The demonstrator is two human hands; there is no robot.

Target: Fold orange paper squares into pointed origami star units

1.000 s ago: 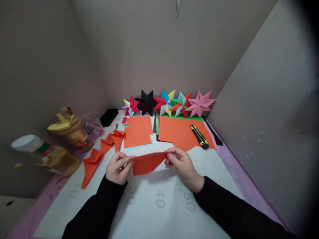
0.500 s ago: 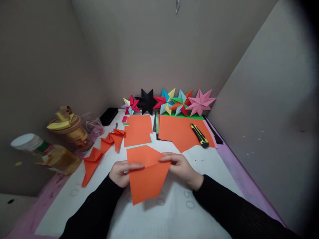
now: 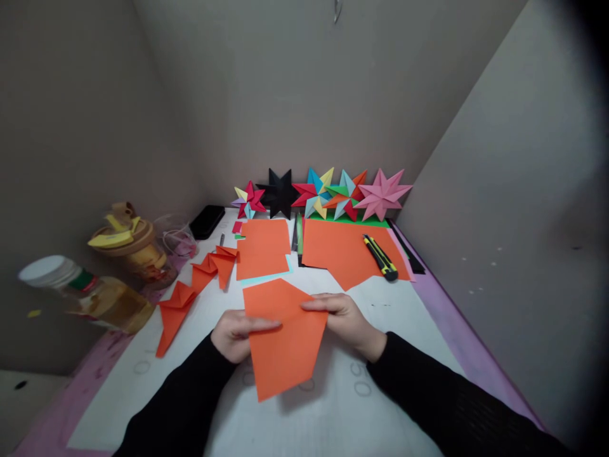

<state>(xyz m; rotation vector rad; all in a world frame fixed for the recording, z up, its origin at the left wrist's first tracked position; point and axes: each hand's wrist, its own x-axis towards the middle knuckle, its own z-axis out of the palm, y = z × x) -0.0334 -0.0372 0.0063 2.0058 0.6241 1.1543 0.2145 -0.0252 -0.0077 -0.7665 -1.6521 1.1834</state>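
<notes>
An orange sheet of paper (image 3: pixel 288 355) with angled edges is held above the white table covering (image 3: pixel 380 406). At its left edge, my left hand (image 3: pixel 238 331) pinches it, index finger stretched across the front and the other fingers partly hidden. My right hand (image 3: pixel 345 320) grips the right corner, fingers on top and thumb out of sight behind. Several folded orange paper pieces (image 3: pixel 176 308) lie to the left. Beyond the held sheet are a stack of smaller orange sheets (image 3: pixel 264 247) and a larger orange sheet (image 3: pixel 333 251), with a yellow-and-black utility knife (image 3: pixel 380 257) on it.
Folded paper stars, among them a pink one (image 3: pixel 384 195) and a black one (image 3: pixel 280 192), lean against the back wall. At the left stand a lidded bottle (image 3: pixel 104 298), a brown cup (image 3: pixel 143 254) and a clear plastic cup (image 3: pixel 176 238). A black phone (image 3: pixel 207 221) lies behind them.
The orange sheet has tilted and come slightly lower and nearer, its crease now less visible. My left index finger lies a little further across it. My right hand stays nearly in place.
</notes>
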